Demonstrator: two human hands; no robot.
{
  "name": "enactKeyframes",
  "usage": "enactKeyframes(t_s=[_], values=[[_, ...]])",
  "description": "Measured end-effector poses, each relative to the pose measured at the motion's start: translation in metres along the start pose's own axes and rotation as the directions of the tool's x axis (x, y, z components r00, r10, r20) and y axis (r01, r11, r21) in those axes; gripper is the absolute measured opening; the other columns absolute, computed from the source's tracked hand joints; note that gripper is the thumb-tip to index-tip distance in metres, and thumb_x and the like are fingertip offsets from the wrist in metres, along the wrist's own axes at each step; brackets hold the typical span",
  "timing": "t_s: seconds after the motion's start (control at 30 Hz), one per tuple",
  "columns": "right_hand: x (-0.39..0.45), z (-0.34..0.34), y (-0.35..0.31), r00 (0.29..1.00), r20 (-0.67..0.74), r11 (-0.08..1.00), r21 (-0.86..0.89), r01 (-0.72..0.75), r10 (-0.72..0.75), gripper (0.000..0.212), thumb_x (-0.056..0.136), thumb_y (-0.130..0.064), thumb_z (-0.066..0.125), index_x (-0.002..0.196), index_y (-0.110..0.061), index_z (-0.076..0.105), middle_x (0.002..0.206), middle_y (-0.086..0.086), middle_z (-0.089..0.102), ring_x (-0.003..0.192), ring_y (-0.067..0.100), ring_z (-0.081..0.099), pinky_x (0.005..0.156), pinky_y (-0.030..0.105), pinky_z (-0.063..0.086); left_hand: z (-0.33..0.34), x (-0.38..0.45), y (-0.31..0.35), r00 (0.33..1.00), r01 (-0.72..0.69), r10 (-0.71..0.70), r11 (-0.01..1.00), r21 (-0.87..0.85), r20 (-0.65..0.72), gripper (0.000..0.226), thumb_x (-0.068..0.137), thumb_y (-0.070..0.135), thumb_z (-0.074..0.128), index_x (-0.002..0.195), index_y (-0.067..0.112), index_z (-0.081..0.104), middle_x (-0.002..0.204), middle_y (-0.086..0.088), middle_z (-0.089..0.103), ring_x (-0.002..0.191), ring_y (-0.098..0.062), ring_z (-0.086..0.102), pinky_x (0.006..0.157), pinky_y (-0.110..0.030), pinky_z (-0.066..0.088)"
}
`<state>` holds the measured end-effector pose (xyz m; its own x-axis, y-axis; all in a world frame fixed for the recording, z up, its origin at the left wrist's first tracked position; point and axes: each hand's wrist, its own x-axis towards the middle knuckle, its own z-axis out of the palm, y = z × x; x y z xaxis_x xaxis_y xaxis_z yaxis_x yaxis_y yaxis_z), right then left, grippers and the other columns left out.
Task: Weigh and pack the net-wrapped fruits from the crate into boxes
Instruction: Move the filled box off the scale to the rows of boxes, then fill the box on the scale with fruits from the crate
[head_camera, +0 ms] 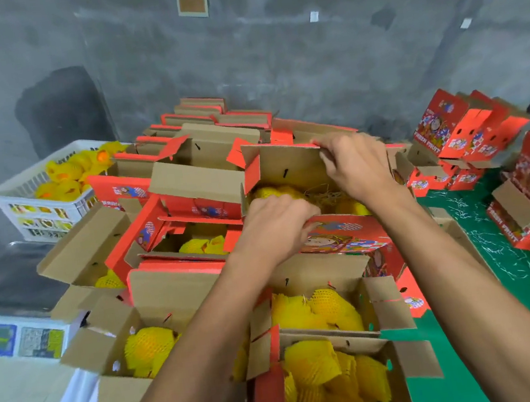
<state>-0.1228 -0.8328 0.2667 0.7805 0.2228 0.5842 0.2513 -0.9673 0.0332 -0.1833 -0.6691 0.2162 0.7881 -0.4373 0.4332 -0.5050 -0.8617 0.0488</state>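
- Left hand [274,221]: reaches into an open red-and-brown box [345,241] in the middle of the stack, knuckles up, fingers curled down over the box's near edge toward a net-wrapped fruit [276,192]. Whether the fingers actually grip the fruit cannot be told; their tips are hidden.
- Right hand [356,164]: just beyond and to the right of the left hand, pinching the top edge of the raised rear flap [289,164] of the same box between thumb and fingers.
- Box contents: yellow netted fruit lies directly under and beside the left hand; a tuft of straw-like packing [326,195] shows between the two hands, below the right palm.
- Nearer boxes: below both forearms, toward the wearer, three open boxes hold fruit in yellow foam nets, one under the left forearm [148,350], one between the forearms [324,310], one nearest of all [332,376].
- White crate [41,208]: well to the left of the left hand and farther away, with more netted fruit [67,178] heaped in it.
- Further open boxes [200,175]: left of and beyond the hands, flaps standing up, some showing yellow nets inside.
- Folded red boxes [462,130]: well to the right of the right hand, stacked on a green surface [482,241] with printed faces outward.
- Grey wall [239,53]: beyond both hands, behind the whole stack.
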Motion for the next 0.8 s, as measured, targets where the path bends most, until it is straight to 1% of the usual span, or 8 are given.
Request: enactKeyframes(t_s=[0.1,0.17,0.27,0.37,0.43,0.6,0.73,0.8], values=[[-0.01,-0.025,-0.022,0.997,-0.067,0.999,0.017,0.049,-0.048,0.025,0.096,-0.019,0.057,0.116,-0.021,0.073,0.114,0.009,0.075,0.109,0.035,0.066,0.085,0.041,0.048,-0.024,-0.028,0.003,1.0,0.012,-0.011,0.999,0.04,-0.026,0.013,0.1,0.038,0.056,0.104,0.035,0.068,0.081,0.002,0.06,0.089,-0.033,0.065,0.066,-0.035,0.029],[-0.015,-0.036,-0.042,0.993,-0.084,0.995,0.035,0.09,-0.086,0.028,0.097,-0.019,0.056,0.119,-0.023,0.072,0.119,0.005,0.074,0.113,0.031,0.066,0.087,0.04,0.046,-0.04,-0.048,0.001,0.999,0.019,-0.015,0.997,0.071,-0.05,0.015,0.101,0.038,0.055,0.11,0.038,0.068,0.087,0.001,0.069,0.088,-0.032,0.066,0.065,-0.034,0.029],[-0.018,-0.047,-0.079,0.989,-0.091,0.993,0.015,0.118,-0.117,0.025,0.099,-0.023,0.05,0.113,-0.024,0.07,0.115,0.004,0.074,0.111,0.031,0.064,0.085,0.04,0.042,-0.061,-0.08,-0.015,0.998,0.046,-0.041,0.993,0.112,-0.045,0.024,0.1,0.038,0.054,0.12,0.044,0.065,0.095,0.002,0.072,0.092,-0.031,0.066,0.067,-0.035,0.029],[-0.017,-0.05,-0.123,0.99,-0.078,0.993,0.03,0.118,-0.115,0.028,0.102,-0.03,0.044,0.112,-0.023,0.07,0.115,0.007,0.073,0.11,0.032,0.064,0.089,0.041,0.045,-0.084,-0.112,-0.04,0.994,0.091,-0.079,0.982,0.164,-0.08,0.023,0.099,0.038,0.056,0.119,0.045,0.066,0.091,0.002,0.072,0.089,-0.03,0.067,0.065,-0.034,0.028],[-0.012,-0.052,-0.158,0.987,-0.084,0.988,0.069,0.14,-0.134,0.029,0.102,-0.03,0.045,0.115,-0.023,0.07,0.118,0.008,0.073,0.112,0.032,0.065,0.091,0.04,0.046,-0.098,-0.133,-0.061,0.99,0.118,-0.101,0.974,0.192,-0.094,0.021,0.099,0.039,0.058,0.117,0.045,0.067,0.089,0.003,0.072,0.087,-0.029,0.067,0.064,-0.033,0.028],[0.007,-0.047,-0.262,0.962,-0.129,0.945,0.195,0.264,-0.243,0.029,0.098,-0.019,0.052,0.119,-0.024,0.071,0.12,0.006,0.073,0.116,0.03,0.065,0.09,0.041,0.045,-0.129,-0.19,-0.133,0.972,0.222,-0.198,0.948,0.229,-0.125,0.022,0.097,0.043,0.061,0.118,0.048,0.067,0.089,0.001,0.072,0.086,-0.032,0.067,0.064,-0.034,0.027],[0.026,-0.033,-0.359,0.953,-0.137,0.932,0.211,0.296,-0.272,0.026,0.096,-0.015,0.05,0.11,-0.022,0.071,0.11,0.006,0.074,0.107,0.035,0.064,0.078,0.041,0.042,-0.149,-0.234,-0.216,0.958,0.284,-0.264,0.925,0.251,-0.113,0.023,0.099,0.048,0.054,0.119,0.049,0.065,0.09,-0.001,0.071,0.085,-0.034,0.066,0.062,-0.034,0.026],[0.035,-0.024,-0.395,0.95,-0.117,0.934,0.186,0.306,-0.288,0.027,0.097,-0.016,0.047,0.11,-0.022,0.069,0.109,0.004,0.073,0.107,0.034,0.063,0.079,0.041,0.043,-0.158,-0.25,-0.249,0.958,0.286,-0.265,0.92,0.267,-0.114,0.021,0.098,0.049,0.055,0.116,0.048,0.066,0.087,-0.001,0.07,0.083,-0.034,0.066,0.061,-0.033,0.026]])
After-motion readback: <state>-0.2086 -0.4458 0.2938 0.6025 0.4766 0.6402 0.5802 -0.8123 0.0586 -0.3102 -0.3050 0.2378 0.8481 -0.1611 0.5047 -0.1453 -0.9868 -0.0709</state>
